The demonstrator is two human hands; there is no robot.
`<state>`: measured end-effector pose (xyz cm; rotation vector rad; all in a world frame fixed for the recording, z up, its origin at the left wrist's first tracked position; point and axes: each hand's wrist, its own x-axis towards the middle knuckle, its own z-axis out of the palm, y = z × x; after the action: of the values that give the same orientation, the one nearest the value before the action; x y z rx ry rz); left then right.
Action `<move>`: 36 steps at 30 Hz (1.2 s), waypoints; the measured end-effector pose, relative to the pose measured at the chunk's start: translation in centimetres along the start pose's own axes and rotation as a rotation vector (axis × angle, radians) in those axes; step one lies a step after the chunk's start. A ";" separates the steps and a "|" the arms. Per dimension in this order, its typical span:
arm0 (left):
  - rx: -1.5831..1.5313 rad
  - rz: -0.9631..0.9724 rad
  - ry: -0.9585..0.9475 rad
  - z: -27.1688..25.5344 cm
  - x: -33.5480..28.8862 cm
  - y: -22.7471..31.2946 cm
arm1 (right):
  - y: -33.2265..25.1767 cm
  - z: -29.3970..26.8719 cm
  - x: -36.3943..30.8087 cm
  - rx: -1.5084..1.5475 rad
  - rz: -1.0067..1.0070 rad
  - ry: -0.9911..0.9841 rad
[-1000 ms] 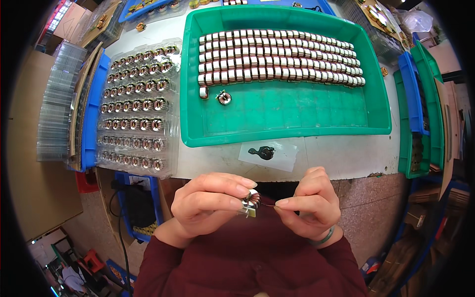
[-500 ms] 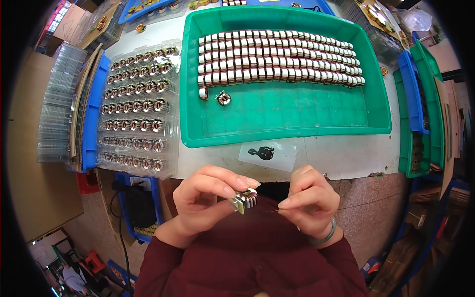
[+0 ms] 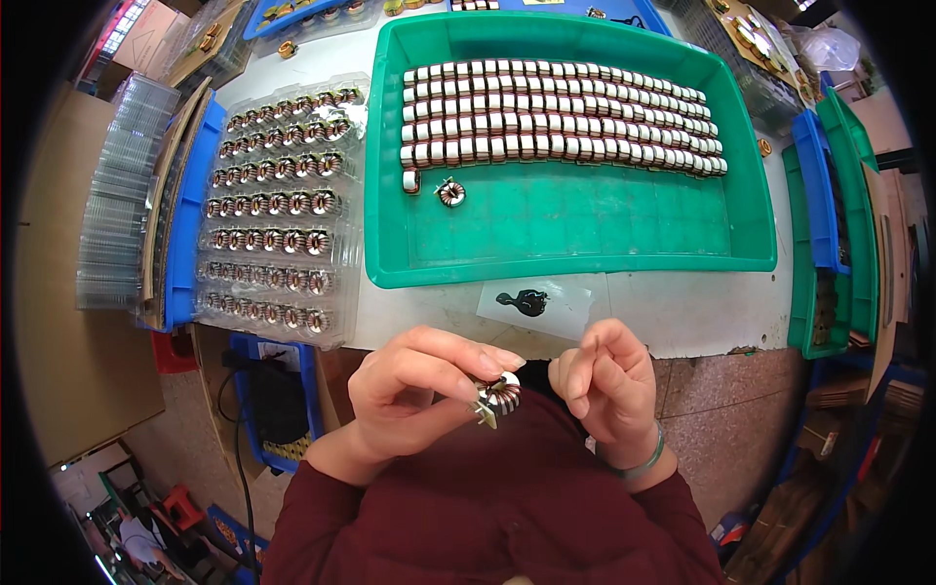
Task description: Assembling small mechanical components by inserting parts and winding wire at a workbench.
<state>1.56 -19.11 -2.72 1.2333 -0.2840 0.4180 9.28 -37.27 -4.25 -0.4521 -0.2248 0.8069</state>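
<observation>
Between the thumb and fingertips of my left hand (image 3: 414, 390) is a wound toroidal coil (image 3: 502, 394), tilted, with a small pale base plate on its lower side. My right hand (image 3: 619, 395) is raised just to the right, apart from the coil, its fingers bent and pinched together. Whatever thin thing it may hold is too small to make out. Beyond both hands, a white sheet (image 3: 575, 306) bearing a glossy black smear (image 3: 526, 303) lies on the bench.
A green tub (image 3: 585, 273) holds tight rows of white-topped coils (image 3: 546, 148) and one loose coil (image 3: 451, 193). Left of it, a clear plastic tray (image 3: 346, 234) carries several rows of coils. Blue and green crates (image 3: 829, 224) stand at the right.
My right hand has turned, its fingertips lifting upward; the thin wire-like thing seen in its pinch is no longer distinct. In my left hand the coil has tilted slightly. The whole view has shifted slightly.
</observation>
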 end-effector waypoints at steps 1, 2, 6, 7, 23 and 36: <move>0.018 0.005 -0.012 0.0 0.0 0.0 | 0.1 0.1 0.1 0.057 0.016 0.001; 0.019 0.005 -0.010 0.0 0.0 0.0 | 0.2 0.3 0.2 0.058 0.018 0.000; -0.181 -0.125 0.117 0.6 -0.2 0.3 | 0.5 1.4 0.7 -0.187 -0.054 0.155; -0.182 -0.125 0.117 0.8 -0.2 0.3 | 0.6 1.4 0.7 -0.188 -0.054 0.156; -0.228 -0.098 0.110 0.9 -0.1 -0.6 | 1.3 2.6 0.9 -0.351 -0.001 -0.109; -0.094 -0.119 0.103 0.8 0.0 -0.3 | 1.9 1.6 0.9 -0.645 -0.251 -0.047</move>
<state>1.70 -19.98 -2.70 1.1270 -0.1401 0.3600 8.06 -34.97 -3.73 -0.9891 -0.5807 0.4841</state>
